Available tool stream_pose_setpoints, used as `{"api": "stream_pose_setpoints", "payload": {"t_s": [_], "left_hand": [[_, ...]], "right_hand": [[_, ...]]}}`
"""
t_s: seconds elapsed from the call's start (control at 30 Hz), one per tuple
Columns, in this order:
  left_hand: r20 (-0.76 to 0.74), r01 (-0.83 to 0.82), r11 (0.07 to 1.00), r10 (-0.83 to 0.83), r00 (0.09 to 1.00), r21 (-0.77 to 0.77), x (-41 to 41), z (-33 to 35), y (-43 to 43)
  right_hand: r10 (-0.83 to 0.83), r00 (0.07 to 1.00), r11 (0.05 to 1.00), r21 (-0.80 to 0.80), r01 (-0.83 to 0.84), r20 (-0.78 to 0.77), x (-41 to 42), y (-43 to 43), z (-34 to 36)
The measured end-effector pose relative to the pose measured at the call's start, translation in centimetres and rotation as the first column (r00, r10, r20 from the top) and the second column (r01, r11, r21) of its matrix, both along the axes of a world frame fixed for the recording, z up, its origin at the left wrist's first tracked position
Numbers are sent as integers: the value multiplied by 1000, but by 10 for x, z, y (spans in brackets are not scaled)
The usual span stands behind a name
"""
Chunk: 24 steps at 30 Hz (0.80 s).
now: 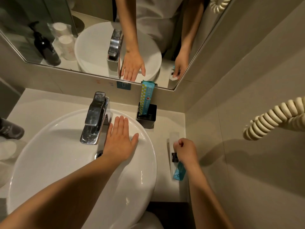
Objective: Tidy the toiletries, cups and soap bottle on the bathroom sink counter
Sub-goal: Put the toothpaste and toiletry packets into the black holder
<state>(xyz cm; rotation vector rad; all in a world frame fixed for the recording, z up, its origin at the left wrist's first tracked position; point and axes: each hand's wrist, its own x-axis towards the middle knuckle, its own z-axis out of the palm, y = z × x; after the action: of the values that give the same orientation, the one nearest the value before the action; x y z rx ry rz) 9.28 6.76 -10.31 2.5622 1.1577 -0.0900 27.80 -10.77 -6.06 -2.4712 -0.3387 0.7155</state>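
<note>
So the left hand [121, 139] is spread flat, fingers released, resting palm-down on the back rim of the white basin [140, 184], just right of the chrome tap [94, 118]. It grips nothing. The right hand [185, 150] is over on the counter [165, 134] to the right of the basin, fingers pinched on a clear wrapped toiletry packet [174, 138] that lies flat there; the packet has a black label and a blue end poking out below the wrist. Behind it, against the wall, a black holder [149, 115] has a blue packet [146, 96] standing upright in it. The soap bottle [44, 45] and wrapped cups [63, 40] mostly show up in the mirror [165, 30], on the left side of the counter. A coiled cord [270, 118] hangs at right.
</note>
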Motion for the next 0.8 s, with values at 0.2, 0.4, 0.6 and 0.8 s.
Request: {"api": "stream_pose_setpoints", "payload": {"t_s": [0.2, 0.4, 0.6, 0.8], "left_hand": [[9, 0, 1000, 0, 1000, -3, -1, -1, -1], [2, -2, 1000, 2, 1000, 2, -1, 1, -1], [13, 3, 1000, -3, 1000, -18, -1, 1, 0], [34, -5, 1000, 6, 999, -21, -1, 4, -1]], "right_hand": [[-58, 998, 922, 386, 38, 39, 7, 34, 68], [-62, 997, 724, 690, 19, 38, 12, 85, 112], [0, 997, 677, 734, -60, 81, 13, 130, 105], [49, 998, 736, 673, -70, 50, 15, 147, 78]]}}
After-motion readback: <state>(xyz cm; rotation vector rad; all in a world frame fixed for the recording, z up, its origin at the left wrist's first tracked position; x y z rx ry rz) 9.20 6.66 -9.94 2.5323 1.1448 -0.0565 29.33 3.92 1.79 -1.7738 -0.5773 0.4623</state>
